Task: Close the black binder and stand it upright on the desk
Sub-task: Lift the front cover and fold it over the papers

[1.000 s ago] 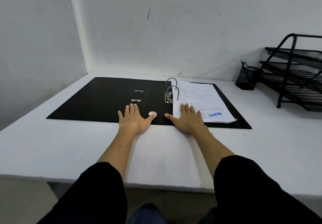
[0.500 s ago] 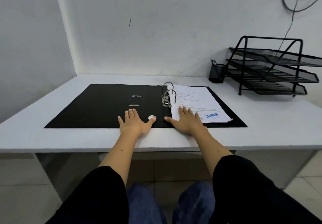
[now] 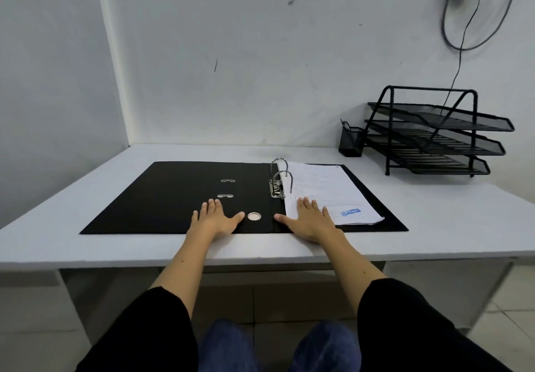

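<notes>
Lying fully open on the white bench [image 3: 434, 227], the black lever-arch binder [image 3: 162, 198] is unmoved; left hand [image 3: 212, 221] and right hand [image 3: 308, 221] remain flat, fingers spread, gripping nothing: closing has not begun.

Flat palms on open binder [image 3: 173, 198] (papers [image 3: 327, 192] inside)

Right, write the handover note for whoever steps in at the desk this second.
Left hand: flat, palm down on the open left cover, fingers spread, gripping nothing.
Right hand: flat on the near corner of the paper stack, also gripping nothing.
Black binder: lying fully open on the white desk, rings shut over the papers on the right side.
Done: nothing yet.
Left: fold the left cover over the papers, then stand the binder upright. The letter tray and pen cup stand off to the right.
</notes>
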